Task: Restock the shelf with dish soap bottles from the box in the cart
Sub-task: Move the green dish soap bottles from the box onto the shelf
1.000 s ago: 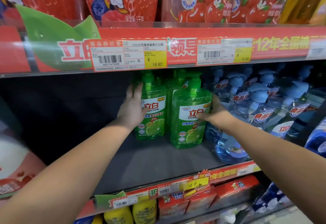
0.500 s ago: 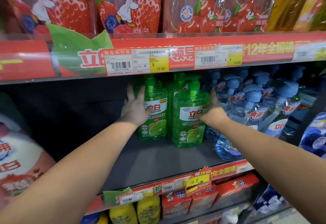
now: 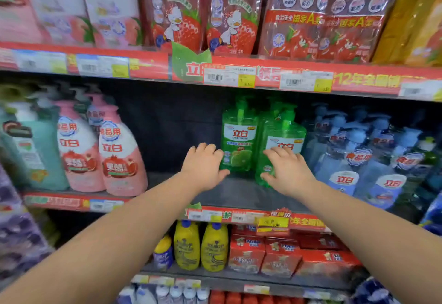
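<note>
A: While we have both hands up at the middle shelf [image 3: 239,196], where's the dish soap?
B: Left green bottle [image 3: 239,141] and right green bottle [image 3: 283,133] upright side by side on it, more green behind. Blue pump bottles [image 3: 358,160] just beside on the right; pink bottles [image 3: 119,157] well apart on the left.
A: Our left hand [image 3: 203,166]?
B: Just left of the left green bottle, fingers loosely curled, holding nothing.
A: Right hand [image 3: 288,172]?
B: Before the right green bottle, fingers spread loose over its label, not wrapped round. Contact: we can't tell.
</note>
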